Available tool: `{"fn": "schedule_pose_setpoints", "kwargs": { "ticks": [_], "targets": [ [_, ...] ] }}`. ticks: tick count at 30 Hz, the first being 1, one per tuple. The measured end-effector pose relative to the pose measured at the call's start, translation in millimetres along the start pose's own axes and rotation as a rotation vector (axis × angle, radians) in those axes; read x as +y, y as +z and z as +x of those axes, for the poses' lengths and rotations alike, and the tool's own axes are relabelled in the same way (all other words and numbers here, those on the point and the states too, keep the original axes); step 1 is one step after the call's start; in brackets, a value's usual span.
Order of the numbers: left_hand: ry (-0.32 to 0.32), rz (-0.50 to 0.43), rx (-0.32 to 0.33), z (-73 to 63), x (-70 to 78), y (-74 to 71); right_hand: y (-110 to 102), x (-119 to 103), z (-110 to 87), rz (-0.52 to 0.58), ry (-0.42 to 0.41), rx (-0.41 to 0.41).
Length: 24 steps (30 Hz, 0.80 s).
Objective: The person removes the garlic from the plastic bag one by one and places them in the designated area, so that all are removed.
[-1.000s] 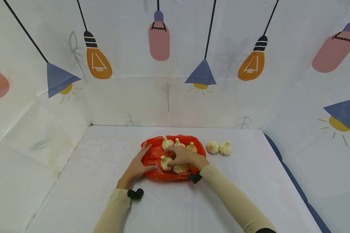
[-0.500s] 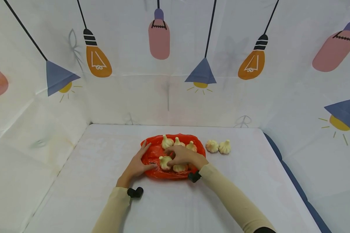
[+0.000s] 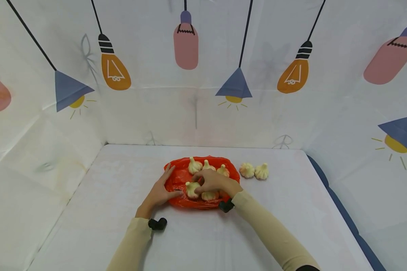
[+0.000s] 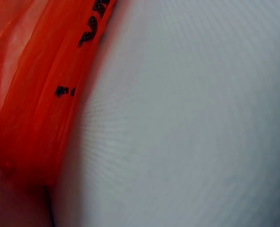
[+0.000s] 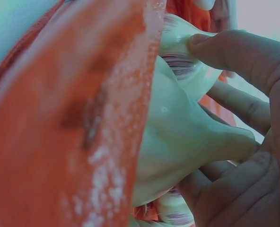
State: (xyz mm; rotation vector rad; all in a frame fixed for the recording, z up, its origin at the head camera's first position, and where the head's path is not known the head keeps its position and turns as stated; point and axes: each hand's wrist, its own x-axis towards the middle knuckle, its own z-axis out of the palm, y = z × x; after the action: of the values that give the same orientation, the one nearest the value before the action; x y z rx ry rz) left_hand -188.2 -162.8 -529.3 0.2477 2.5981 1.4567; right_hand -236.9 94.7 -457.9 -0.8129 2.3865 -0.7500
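A red plastic bag (image 3: 179,178) with its mouth spread wide lies on the table, several garlic bulbs inside it. My right hand (image 3: 214,180) reaches in from the right and grips a garlic bulb (image 3: 192,190) at the bag's front left. In the right wrist view the thumb (image 5: 215,47) presses on that bulb (image 5: 178,45), and another bulb (image 5: 178,127) sits below, close to the palm. My left hand (image 3: 160,192) rests at the bag's left side, fingers and thumb spread along its rim. Black print marks the bag (image 4: 40,94) in the left wrist view.
Two garlic bulbs, one pinkish (image 3: 247,170) and one paler (image 3: 261,171), lie side by side on the white table (image 3: 122,173), right of the bag. White sheeting (image 3: 149,109) with printed lamps hangs behind and at both sides.
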Motion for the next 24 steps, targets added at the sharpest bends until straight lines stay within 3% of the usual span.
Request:
{"fn": "schedule_pose_setpoints", "kwargs": {
  "ticks": [11, 24],
  "targets": [
    [-0.011, -0.016, -0.004, 0.4, -0.2, 0.9, -4, -3, -5.3, 0.081, 0.000, 0.038],
    [-0.009, -0.013, 0.001, 0.2, -0.3, 0.4, -7, 6, -17.1, 0.138, -0.016, 0.159]
  ]
}}
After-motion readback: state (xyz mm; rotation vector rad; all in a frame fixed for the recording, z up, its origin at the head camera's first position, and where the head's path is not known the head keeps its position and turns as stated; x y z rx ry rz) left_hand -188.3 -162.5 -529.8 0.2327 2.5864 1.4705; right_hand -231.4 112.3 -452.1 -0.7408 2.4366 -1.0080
